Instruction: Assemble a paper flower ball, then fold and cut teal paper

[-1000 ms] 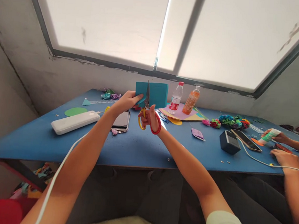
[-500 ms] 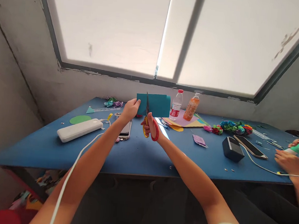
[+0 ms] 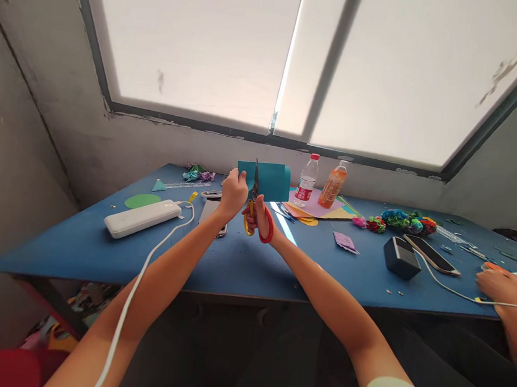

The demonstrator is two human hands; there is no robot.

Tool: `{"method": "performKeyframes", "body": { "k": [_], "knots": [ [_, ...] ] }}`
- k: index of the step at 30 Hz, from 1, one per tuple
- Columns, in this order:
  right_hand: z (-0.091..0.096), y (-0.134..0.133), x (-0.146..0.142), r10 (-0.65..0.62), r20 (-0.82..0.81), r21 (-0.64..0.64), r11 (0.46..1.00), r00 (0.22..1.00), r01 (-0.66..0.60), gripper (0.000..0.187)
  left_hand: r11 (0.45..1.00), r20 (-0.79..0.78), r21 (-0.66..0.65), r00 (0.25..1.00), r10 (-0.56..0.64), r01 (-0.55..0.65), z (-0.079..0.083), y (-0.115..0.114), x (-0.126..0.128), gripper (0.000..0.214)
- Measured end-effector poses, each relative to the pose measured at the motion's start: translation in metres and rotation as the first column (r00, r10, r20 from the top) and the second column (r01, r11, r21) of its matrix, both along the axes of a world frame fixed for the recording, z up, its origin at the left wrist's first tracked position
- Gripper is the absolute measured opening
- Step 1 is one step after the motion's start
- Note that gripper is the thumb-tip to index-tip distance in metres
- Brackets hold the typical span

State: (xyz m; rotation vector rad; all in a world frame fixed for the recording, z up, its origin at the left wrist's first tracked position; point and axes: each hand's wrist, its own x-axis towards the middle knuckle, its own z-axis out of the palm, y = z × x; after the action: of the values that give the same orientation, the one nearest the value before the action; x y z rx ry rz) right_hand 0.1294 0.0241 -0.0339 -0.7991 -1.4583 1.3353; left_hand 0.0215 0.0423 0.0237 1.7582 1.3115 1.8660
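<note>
My left hand (image 3: pixel 234 193) pinches the left edge of a teal sheet of paper (image 3: pixel 274 181), held up above the table. In my right hand (image 3: pixel 259 214) is a pair of scissors (image 3: pixel 255 187) with one yellow and one red handle loop. Its blades point upward across the left part of the sheet, close to my left hand's fingers. Whether the blades are parted is hard to make out. Behind my left wrist lies a phone (image 3: pixel 209 209), partly hidden.
On the blue table (image 3: pixel 243 270) lie a white power bank (image 3: pixel 142 218), a green paper circle (image 3: pixel 142 201), coloured paper sheets (image 3: pixel 320 205) under two bottles (image 3: pixel 306 182), a purple packet (image 3: pixel 345 242), a dark box (image 3: pixel 401 257) and crepe flowers (image 3: pixel 395 217). A co-worker's hand (image 3: pixel 504 285) is at right.
My left hand has turned and shifted slightly right along the paper's edge, covering more of the phone. The scissors stay across the sheet. The co-worker's hands have moved at the right.
</note>
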Motion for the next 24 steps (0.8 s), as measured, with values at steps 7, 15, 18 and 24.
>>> {"method": "performKeyframes", "body": {
  "k": [7, 15, 18, 24],
  "knots": [
    [0.0, 0.0, 0.0, -0.021, 0.002, -0.029, 0.999, 1.0, 0.022, 0.074, 1.0, -0.014, -0.001, 1.0, -0.002, 0.002, 0.0, 0.002, -0.001, 0.033],
    [0.002, -0.003, 0.0, -0.043, -0.01, -0.011, 0.999, 0.999, 0.042, 0.075, 1.0, -0.041, -0.007, 0.999, -0.021, 0.021, 0.0, 0.001, -0.001, 0.034],
    [0.002, -0.005, -0.001, -0.06, -0.013, -0.026, 0.998, 0.998, 0.06, 0.073, 1.0, -0.048, 0.004, 0.999, -0.007, 0.007, 0.001, 0.0, 0.0, 0.033],
    [0.006, -0.01, -0.002, -0.072, -0.011, -0.046, 0.996, 0.997, 0.072, 0.074, 0.999, -0.059, 0.021, 0.998, 0.037, -0.036, -0.001, 0.002, 0.001, 0.031]
  ]
}}
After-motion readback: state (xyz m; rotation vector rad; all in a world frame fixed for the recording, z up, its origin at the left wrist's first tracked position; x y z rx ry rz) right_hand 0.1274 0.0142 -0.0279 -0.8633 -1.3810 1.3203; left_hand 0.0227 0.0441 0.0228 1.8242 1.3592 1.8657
